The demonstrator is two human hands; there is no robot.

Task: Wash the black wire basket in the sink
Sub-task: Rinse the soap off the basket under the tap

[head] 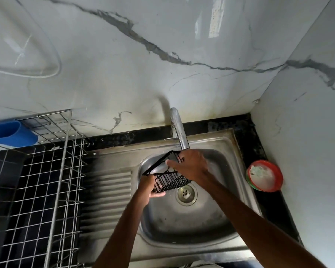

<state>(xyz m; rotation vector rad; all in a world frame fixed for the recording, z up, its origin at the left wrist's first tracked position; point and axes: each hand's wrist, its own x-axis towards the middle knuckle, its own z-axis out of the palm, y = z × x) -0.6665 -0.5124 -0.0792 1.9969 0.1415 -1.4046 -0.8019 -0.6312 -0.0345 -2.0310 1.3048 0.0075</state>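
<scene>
Left hand (152, 187) curls round the near-left corner of the basket (170, 180). Right hand (191, 165) grips its far rim, just under the tap (177, 128) spout. Basket is tilted, held between both hands above the sink (182, 219). Drain (186, 193) is just right of left hand. Rack (46, 171) is left of left hand, and a red bowl (264, 176) is right of right hand.

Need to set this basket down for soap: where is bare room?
The ribbed drainboard, between the sink bowl and the wire rack, is bare; so is the bowl floor nearer you than the drain. Crowded: under the tap, where the left hand and right hand hold the black wire basket. The right counter holds a red-rimmed dish.
</scene>
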